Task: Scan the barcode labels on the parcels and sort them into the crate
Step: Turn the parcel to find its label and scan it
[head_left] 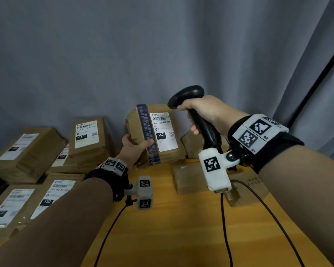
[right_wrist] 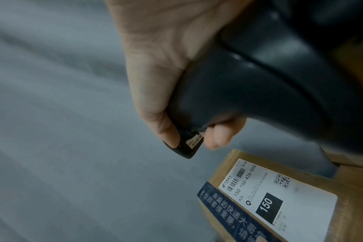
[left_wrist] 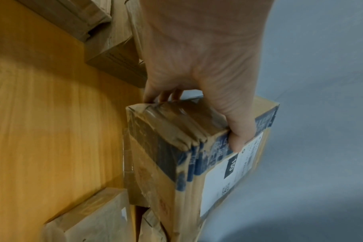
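Your left hand [head_left: 132,146] grips the brown taped cardboard parcel [head_left: 154,135] upright above the wooden table [head_left: 181,218]; tilt its white barcode label [head_left: 163,131] squarely toward the black handheld scanner [head_left: 197,114] clasped in your right hand [head_left: 204,112].

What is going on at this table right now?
A person is scanning parcels. The left hand holds a brown parcel upright, its label marked 150 facing them. The right hand grips a black barcode scanner beside the label's top. More labelled parcels lie on the wooden table. No crate is visible.
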The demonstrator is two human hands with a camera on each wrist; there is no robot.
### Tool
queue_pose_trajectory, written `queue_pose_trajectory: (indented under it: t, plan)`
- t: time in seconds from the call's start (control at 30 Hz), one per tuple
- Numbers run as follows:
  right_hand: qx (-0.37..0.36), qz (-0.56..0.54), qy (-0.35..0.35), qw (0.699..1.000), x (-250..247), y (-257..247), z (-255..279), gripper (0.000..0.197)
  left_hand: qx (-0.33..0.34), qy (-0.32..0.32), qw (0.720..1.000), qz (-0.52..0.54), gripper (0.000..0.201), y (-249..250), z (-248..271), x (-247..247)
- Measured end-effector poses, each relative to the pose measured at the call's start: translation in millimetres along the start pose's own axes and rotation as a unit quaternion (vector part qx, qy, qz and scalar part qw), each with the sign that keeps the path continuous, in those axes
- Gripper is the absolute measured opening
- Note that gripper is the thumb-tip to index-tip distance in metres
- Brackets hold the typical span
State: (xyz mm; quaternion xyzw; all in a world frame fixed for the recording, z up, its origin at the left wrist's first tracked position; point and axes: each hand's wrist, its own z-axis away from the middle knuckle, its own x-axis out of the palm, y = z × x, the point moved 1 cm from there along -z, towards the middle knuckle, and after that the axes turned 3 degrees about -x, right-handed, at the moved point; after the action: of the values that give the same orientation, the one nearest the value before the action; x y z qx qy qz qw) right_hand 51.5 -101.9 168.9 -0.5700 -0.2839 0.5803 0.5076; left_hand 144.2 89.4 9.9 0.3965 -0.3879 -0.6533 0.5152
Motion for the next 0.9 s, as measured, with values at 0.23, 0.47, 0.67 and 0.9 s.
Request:
queue_pose_trajectory:
  t: [0.23,0.47,0.67,0.9]
  plan:
    - [-0.014,-0.015,-0.007,1.0,-1,-3,5,0.029,0.009,-0.004,1.0,-0.003,0.095,3,8,2]
    - [-0.076,-0.094,0.056,0.991,12,36,7,0.022,0.018,-0.007,0.999,0.038,0.083,4,29,0]
    - [-0.041,-0.145,0.064,0.987,42,95,8,0.023,0.034,0.001,0.994,0.108,0.073,9,57,-24]
    - [-0.095,-0.2,0.007,0.975,104,70,16,0.029,0.068,0.021,0.991,0.112,0.053,12,67,-99]
